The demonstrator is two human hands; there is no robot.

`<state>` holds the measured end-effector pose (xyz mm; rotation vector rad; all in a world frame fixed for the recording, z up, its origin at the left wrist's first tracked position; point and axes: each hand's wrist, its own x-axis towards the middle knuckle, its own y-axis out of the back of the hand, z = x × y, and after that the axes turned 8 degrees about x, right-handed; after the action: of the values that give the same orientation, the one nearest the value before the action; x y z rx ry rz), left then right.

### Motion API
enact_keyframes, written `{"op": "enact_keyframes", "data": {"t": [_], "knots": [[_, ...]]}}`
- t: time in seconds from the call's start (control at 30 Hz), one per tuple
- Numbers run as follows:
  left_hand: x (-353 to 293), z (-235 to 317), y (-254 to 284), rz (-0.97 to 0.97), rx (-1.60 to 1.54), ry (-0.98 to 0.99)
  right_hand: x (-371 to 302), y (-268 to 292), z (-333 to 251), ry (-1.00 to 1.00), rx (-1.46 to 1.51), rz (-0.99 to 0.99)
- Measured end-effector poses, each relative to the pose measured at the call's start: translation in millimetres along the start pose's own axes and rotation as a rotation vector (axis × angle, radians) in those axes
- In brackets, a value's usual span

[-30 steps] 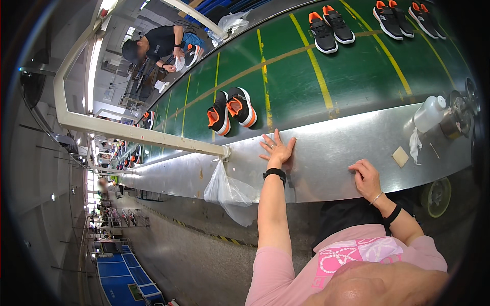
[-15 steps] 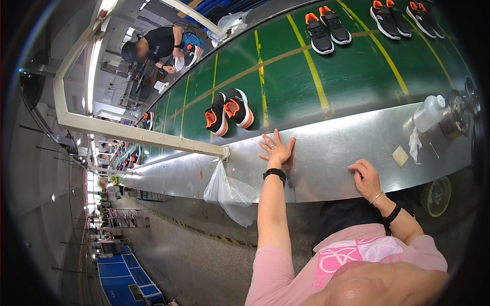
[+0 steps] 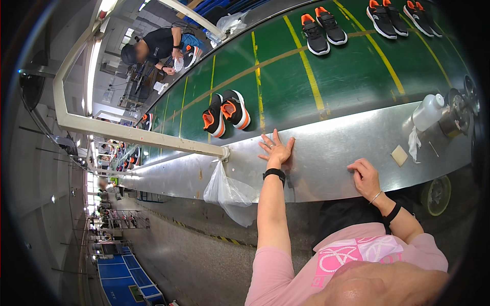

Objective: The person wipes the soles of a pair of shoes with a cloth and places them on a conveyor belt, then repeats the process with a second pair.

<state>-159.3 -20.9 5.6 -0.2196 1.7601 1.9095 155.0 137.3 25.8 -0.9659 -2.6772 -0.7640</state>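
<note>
Head cam, shoe pr [image 3: 227,111] shifted L, L hand [image 3: 276,152] unmoved

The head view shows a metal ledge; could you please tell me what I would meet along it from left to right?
Clear plastic bag, left hand, right hand, beige square pad, white tissue-like scrap, thin stick.
</note>
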Motion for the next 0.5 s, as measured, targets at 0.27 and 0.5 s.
{"op": "enact_keyframes", "data": {"t": [0.27, 0.5], "knots": [[0.0, 0.4, -1.4, 0.004, 0.003, -0.004, -0.4, -0.7, 1.0, 0.001, -0.008, -0.002], [0.5, 0.1, -3.1, 0.001, 0.003, -0.002, -1.1, -0.7, 1.5, -0.001, -0.01, -0.006]]}}
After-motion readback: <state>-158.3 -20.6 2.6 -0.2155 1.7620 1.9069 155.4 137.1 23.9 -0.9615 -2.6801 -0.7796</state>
